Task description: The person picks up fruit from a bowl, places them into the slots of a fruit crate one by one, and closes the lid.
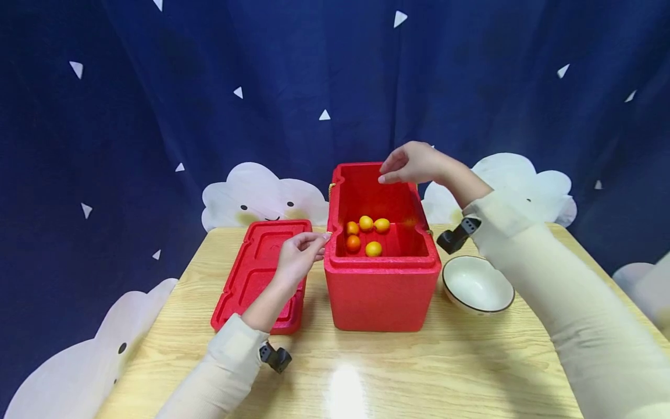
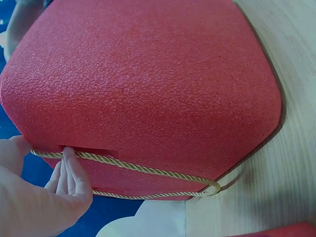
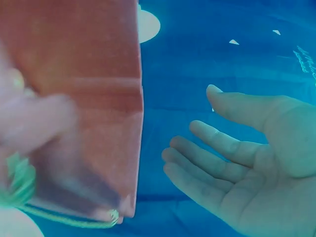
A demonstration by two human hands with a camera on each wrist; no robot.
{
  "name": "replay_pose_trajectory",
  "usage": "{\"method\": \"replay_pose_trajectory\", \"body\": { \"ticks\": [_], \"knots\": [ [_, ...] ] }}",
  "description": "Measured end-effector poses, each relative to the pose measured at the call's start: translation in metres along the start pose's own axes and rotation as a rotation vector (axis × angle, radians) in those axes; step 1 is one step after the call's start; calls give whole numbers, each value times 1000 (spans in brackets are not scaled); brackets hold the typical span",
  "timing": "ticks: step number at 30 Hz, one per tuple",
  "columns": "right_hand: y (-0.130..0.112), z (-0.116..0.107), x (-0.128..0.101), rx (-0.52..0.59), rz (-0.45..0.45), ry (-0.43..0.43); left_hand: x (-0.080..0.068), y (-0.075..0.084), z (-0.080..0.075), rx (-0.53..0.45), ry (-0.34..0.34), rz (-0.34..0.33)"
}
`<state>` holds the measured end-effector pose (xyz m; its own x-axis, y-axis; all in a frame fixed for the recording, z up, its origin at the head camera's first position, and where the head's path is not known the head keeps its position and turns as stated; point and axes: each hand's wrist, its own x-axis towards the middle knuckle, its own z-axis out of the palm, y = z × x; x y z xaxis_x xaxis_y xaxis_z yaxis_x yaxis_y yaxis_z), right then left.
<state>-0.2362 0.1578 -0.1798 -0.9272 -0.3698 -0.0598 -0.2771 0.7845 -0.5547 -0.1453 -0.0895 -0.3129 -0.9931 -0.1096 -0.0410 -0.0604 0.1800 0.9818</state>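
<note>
While a red box (image 1: 382,279) sits mid-table holding five small fruits (image 1: 366,235), the left hand (image 1: 298,256) pinches its rope (image 2: 148,170) at 9 o'clock. The right hand (image 1: 413,164) hovers at 12 o'clock, fingers loosely spread. Lid (image 1: 251,273) at 9; bowl (image 1: 477,285) at 3.

Box (image 1: 382,285): set at the middle of the table (image 1: 419,372).
Lid (image 1: 256,273): laid flat just left of the box.
Bowl (image 1: 477,285): placed just right of the box.
Fruits (image 1: 366,235): gathered inside the box.
Curtain (image 1: 209,87): hung behind the table.
</note>
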Motion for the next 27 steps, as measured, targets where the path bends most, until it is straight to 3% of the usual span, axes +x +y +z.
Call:
{"method": "replay_pose_trajectory", "body": {
  "ticks": [6,13,21,27],
  "knots": [
    [26,12,-26,63,-64,53,-1,-4,0,9,-11,3],
    [37,31,-55,156,-141,128,0,-11,-6,44,-6,57],
    [34,54,-71,227,-186,162,0,-19,-27,106,14,71],
    [19,70,-74,328,-209,190,1,-31,-52,273,51,73]
  ]
}}
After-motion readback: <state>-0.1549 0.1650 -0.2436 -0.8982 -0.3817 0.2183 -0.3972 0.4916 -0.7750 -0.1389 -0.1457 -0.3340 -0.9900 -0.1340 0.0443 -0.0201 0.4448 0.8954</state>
